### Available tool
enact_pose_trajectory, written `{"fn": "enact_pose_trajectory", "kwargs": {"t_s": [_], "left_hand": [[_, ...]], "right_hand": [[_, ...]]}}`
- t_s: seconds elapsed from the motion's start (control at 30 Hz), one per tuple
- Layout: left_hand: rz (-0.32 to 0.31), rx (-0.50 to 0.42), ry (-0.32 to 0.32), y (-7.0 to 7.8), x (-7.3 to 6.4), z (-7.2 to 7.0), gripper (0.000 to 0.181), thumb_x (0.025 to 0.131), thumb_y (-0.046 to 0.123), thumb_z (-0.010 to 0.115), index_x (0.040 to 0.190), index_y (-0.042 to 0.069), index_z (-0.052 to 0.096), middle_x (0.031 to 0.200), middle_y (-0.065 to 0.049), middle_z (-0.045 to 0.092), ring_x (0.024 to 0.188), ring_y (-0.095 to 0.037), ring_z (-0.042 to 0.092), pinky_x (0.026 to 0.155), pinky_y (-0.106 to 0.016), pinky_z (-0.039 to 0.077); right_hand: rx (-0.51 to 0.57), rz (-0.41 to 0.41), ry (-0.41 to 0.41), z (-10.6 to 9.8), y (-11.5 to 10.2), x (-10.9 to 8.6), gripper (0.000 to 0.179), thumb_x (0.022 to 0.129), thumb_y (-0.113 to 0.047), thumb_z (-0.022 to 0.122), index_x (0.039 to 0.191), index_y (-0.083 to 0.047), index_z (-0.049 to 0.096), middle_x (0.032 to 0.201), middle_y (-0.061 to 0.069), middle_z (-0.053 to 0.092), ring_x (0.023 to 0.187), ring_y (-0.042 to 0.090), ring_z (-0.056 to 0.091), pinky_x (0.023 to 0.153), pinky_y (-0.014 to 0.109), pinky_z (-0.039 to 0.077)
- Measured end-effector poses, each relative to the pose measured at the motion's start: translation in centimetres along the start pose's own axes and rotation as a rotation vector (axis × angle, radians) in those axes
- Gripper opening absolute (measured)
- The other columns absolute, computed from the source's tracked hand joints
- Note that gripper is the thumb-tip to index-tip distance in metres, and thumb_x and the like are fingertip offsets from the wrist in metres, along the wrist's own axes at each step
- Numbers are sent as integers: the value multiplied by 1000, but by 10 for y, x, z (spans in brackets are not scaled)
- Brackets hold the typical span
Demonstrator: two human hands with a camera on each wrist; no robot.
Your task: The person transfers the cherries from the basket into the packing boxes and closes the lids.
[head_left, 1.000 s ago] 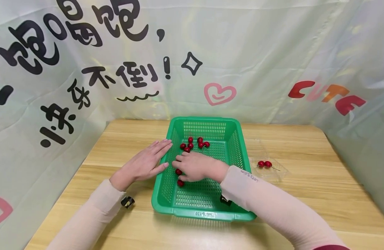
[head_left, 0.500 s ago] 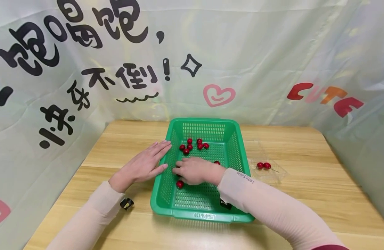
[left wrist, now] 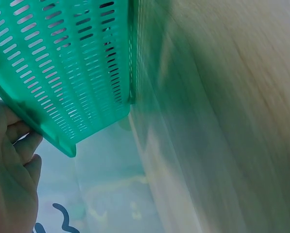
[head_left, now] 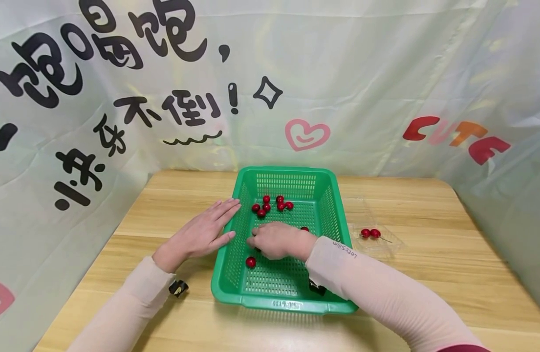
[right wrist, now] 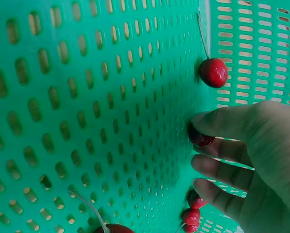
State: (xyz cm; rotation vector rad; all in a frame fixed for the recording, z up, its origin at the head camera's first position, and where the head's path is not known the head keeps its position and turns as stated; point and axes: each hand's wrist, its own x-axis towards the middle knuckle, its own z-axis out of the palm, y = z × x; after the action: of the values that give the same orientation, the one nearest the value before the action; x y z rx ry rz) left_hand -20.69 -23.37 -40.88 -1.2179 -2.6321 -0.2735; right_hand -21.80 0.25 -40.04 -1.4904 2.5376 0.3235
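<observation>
You are pinching a dark red cherry [right wrist: 201, 138] between the thumb and index finger of your right hand [head_left: 278, 239], down inside the green basket [head_left: 285, 305]; its skin is looking round and glossy, though your fingers are covering part of it. Your left hand [head_left: 199, 232] is lying with fairly straight fingers against the rim on its own side, gripping no cherry.

Another bright, shiny cherry [head_left: 250, 262] is sitting just beside your right thumb, its thin stem trailing off. Past your right fingers, two small groups of cherries [head_left: 266, 207] are clustering on the basket floor, and one more cherry [head_left: 305, 229] is peeking out from behind your right wrist. The basket is showing smooth plastic walls pierced with rows of slots, rising around your right hand, while your right sleeve [head_left: 375, 283] is crossing over the rim. Beyond that forearm, two stemmed cherries [head_left: 370, 233] are lying in a clear plastic container [head_left: 390, 249] on the wood-grained bench [head_left: 463, 278]. A pale printed curtain [head_left: 362, 73] is hanging beyond both hands.
</observation>
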Motion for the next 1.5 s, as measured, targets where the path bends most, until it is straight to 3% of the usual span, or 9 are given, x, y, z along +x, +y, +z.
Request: {"fn": "enact_pose_trajectory", "kwargs": {"t_s": [0.27,0.5,0.73,1.2,1.5], "left_hand": [[-3,3,3,2,0,-1,67,104,43,38,152,-1,28,157,-15,28,146,-29,22,119,-43,17],[-13,7,-13,2,0,-2,67,103,42,39,152,-1,28,157,-15,27,146,-28,21,119,-42,15],[-17,17,-23,3,0,-3,66,102,40,43,152,-1,29,157,-15,28,146,-28,22,119,-42,16],[-25,15,-28,4,1,-5,67,102,41,42,152,-1,28,158,-15,27,146,-28,21,119,-42,16],[-16,25,-20,3,1,-3,67,103,43,39,152,-2,28,157,-16,28,146,-29,23,119,-42,17]], "right_hand": [[5,28,-27,-1,0,0,34,95,-18,61,129,-15,62,128,2,61,122,20,55,105,34,43],[55,14,16,-7,6,-2,26,96,-20,61,121,-15,60,114,2,66,105,18,63,92,33,52],[26,15,63,-18,12,-9,19,97,-22,60,115,-16,62,107,-1,64,99,16,61,86,29,52],[27,22,184,-50,21,-42,15,93,-18,63,107,-15,59,91,-4,57,81,15,55,70,26,49],[55,43,263,-65,31,-65,16,90,-14,64,105,-13,58,90,-3,53,79,15,54,69,27,49]]}}
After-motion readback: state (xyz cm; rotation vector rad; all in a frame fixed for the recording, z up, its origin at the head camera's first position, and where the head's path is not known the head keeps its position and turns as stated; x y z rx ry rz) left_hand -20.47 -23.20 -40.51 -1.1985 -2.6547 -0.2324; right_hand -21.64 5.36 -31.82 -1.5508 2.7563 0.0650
